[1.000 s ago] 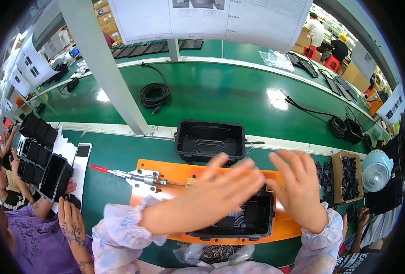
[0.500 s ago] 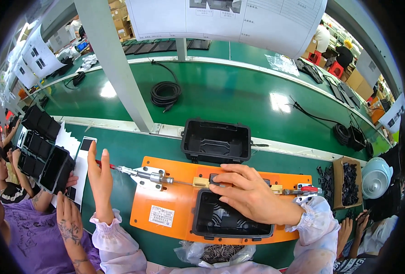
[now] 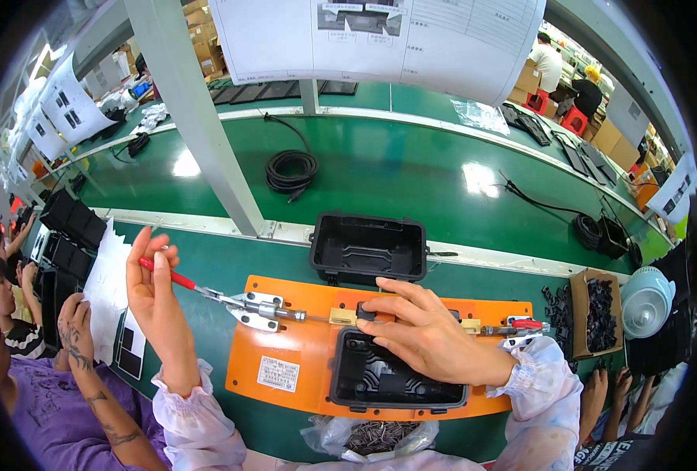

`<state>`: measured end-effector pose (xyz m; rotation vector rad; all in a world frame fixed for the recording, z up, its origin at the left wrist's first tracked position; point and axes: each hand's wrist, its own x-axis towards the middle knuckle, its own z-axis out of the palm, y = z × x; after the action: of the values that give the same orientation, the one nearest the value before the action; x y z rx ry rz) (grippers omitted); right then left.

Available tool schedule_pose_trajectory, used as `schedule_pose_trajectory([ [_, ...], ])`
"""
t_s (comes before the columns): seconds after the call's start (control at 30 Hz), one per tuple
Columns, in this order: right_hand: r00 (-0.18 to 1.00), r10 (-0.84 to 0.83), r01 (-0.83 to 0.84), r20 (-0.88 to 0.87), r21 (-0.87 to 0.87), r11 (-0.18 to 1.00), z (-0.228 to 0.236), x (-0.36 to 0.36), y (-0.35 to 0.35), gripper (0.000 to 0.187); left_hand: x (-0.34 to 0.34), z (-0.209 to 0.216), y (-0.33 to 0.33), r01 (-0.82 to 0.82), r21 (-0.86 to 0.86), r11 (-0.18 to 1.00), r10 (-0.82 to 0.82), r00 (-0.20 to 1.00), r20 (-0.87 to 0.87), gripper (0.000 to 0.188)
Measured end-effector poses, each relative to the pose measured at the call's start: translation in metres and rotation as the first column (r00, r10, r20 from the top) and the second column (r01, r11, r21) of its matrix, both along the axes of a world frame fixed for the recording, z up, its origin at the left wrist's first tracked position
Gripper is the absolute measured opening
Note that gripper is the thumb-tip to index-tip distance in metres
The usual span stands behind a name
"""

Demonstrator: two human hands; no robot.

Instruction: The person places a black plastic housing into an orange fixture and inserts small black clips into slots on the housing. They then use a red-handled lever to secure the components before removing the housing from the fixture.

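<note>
While the right hand (image 3: 436, 337) covers the black block (image 3: 365, 312) behind the box (image 3: 351, 390), its hold unclear, the left grip (image 3: 158, 302), straight-fingered moments ago, curls round the red handle (image 3: 179, 279): clamp (image 3: 267, 308) in hand!

Left hand (image 3: 158, 302) up at the left, wrist (image 3: 179, 375) below it, fingers loosely bent at the far end. Right hand (image 3: 431, 334) right of centre, palm down, fingers out toward the left, lightly bent and a bit spread. Both arms enter from the near side in sheer, pale pastel-patterned fabric sleeves (image 3: 548, 396) with gathered cuffs. Right forearm angles in from near right; hands well apart.
</note>
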<state>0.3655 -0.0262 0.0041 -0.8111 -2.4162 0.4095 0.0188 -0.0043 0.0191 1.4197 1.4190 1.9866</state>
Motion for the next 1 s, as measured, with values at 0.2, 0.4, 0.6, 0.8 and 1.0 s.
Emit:
schedule_pose_trajectory([
  [0.2,0.999,-0.021,0.021,0.033,-0.004,1.0,-0.001,-0.002,-0.002,0.038,0.051,0.001,-0.016,0.122,-0.034,0.992,-0.125,0.915,-0.383,0.028],
  [0.4,0.999,-0.042,0.04,0.035,0.04,0.998,-0.001,-0.002,-0.005,0.031,0.078,-0.015,-0.022,0.392,-0.045,0.919,-0.249,0.488,-0.836,0.046],
  [0.6,0.997,-0.033,0.027,0.072,0.087,0.996,-0.005,0.004,-0.005,0.037,0.079,-0.011,-0.02,0.396,-0.05,0.917,-0.264,0.506,-0.821,0.043],
  [0.8,0.998,-0.034,0.031,0.049,0.075,0.997,-0.007,0.0,-0.006,0.036,0.077,-0.009,-0.023,0.29,-0.049,0.956,-0.197,0.506,-0.84,0.031],
  [1.0,0.991,-0.108,0.088,0.084,0.214,0.973,0.015,0.014,-0.011,0.044,0.076,-0.002,-0.015,0.294,-0.01,0.956,-0.146,0.444,-0.884,0.024],
])
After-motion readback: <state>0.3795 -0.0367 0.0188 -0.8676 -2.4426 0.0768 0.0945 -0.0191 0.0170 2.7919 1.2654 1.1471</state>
